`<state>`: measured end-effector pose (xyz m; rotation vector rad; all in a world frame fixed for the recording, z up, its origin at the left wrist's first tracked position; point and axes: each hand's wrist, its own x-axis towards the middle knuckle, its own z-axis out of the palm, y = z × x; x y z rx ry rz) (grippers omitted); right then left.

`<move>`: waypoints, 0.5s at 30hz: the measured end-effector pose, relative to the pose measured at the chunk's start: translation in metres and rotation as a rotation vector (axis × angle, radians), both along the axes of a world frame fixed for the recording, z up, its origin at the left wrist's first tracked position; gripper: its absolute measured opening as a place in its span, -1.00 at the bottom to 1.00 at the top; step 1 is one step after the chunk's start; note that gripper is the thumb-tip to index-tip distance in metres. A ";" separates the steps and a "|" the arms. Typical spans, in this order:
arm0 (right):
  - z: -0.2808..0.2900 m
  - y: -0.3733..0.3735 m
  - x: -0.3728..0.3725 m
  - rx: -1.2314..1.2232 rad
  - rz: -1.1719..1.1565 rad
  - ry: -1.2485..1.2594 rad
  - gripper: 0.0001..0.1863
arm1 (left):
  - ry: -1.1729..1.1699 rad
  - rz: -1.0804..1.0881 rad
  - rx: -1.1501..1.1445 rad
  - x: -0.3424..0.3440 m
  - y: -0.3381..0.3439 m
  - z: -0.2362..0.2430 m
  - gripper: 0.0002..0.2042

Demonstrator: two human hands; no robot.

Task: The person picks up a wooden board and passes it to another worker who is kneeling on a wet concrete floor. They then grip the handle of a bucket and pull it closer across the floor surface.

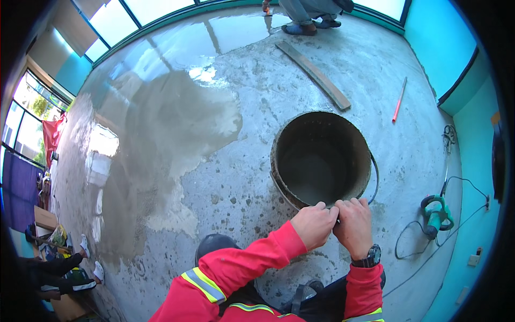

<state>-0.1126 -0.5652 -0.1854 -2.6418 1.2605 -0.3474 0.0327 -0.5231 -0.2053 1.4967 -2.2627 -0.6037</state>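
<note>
A large dark bucket (279,161), its wall crusted with cement, stands upright on the grey floor in front of me. Grey wet mix (316,174) lies inside it. My left hand (315,226) and my right hand (354,228) are side by side at the bucket's near rim, their fingers curled closed over it. The fingertips are hidden from above. A thin wire handle (377,174) hangs down the bucket's right side. I wear red sleeves, with a dark watch (369,256) on the right wrist.
Wet cement (182,107) spreads over the left floor. A wooden board (314,75) lies beyond the bucket, a red-and-white stick (399,100) to its right. A green corded mixer (437,217) rests near the right wall. One person (311,16) crouches far ahead; another's legs (64,273) show at left.
</note>
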 end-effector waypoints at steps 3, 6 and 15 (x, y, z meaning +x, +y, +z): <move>0.000 -0.001 0.000 0.004 -0.007 -0.009 -0.93 | 0.007 0.002 0.001 0.000 -0.001 0.003 -0.83; 0.000 -0.001 0.001 0.004 -0.011 -0.007 -0.93 | 0.011 0.006 0.007 0.001 -0.001 0.006 -0.84; -0.002 0.005 -0.001 -0.001 -0.008 0.002 -0.96 | -0.058 0.026 0.024 -0.003 0.008 0.008 -0.84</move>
